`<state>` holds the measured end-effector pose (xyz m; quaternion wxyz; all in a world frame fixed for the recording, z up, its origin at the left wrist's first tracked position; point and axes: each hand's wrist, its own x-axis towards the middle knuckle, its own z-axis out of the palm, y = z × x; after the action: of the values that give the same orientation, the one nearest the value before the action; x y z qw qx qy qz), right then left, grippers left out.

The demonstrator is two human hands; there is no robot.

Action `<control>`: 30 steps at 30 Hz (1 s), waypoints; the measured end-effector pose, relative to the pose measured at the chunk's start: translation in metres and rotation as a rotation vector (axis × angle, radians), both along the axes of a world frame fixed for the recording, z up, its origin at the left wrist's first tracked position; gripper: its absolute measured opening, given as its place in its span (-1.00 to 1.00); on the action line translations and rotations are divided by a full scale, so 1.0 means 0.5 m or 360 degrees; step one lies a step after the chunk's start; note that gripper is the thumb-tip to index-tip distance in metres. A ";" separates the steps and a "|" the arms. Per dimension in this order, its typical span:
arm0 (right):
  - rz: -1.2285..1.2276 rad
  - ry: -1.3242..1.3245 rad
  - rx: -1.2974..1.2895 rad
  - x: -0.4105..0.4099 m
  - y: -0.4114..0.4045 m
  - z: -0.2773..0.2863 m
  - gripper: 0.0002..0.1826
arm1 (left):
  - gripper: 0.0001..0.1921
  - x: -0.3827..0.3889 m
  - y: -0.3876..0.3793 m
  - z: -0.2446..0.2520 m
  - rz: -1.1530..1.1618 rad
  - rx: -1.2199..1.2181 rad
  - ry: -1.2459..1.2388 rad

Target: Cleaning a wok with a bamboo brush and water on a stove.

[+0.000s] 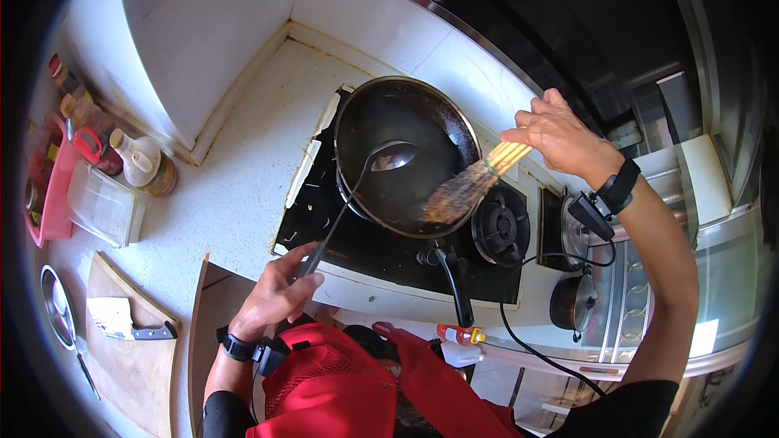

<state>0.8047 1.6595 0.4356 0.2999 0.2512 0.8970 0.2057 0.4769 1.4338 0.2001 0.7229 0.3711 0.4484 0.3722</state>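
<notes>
A dark wok (395,158) with cloudy liquid in it stands over the left part of a black gas hob (377,261), its handle towards me. My left hand (280,286) grips the dark handle of a metal ladle (394,157), whose bowl is over the middle of the wok. My right hand (557,134), raised beyond the wok's right rim, holds a bamboo wok brush (465,185) by its pale upper end. A green tie goes round the brush, and its brown bristles reach down inside the wok at the lower right.
At the left are a cleaver (129,319) on a wooden cutting board (134,365), a metal strainer or ladle (61,310), a plastic container (103,204), a pink basket (58,194) and bottles (143,164). Right of the wok are a bare burner (502,225) and a lidded pot (572,301). A black cable hangs from my right wrist.
</notes>
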 end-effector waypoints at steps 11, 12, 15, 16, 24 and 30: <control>-0.0209 0.0106 -0.0011 0.033 -0.016 -0.024 -0.39 | -0.34 0.007 0.013 0.007 -0.0022 0.0032 0.0135; -0.0328 0.0028 -0.0086 0.033 -0.021 -0.018 -0.38 | -0.34 0.005 0.013 0.011 -0.0021 0.0032 0.0134; -0.0498 0.0126 -0.0279 0.039 -0.028 -0.044 -0.36 | -0.34 0.011 0.015 0.010 0.0027 0.0043 0.0108; -0.0471 0.0305 -0.0340 0.036 -0.028 -0.067 -0.34 | -0.35 0.014 0.018 0.011 0.0044 0.0068 0.0125; -0.0735 0.0233 -0.0356 0.075 -0.047 -0.025 -0.39 | -0.33 0.007 0.029 0.046 0.0031 0.0073 0.0271; -0.0749 0.0589 -0.0433 0.046 -0.059 -0.145 -0.35 | -0.33 0.012 0.045 0.063 0.0112 0.0114 0.0334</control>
<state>0.8276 1.6301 0.3632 0.2020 0.4424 0.8729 -0.0403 0.4827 1.4565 0.2314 0.6448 0.4176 0.5208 0.3722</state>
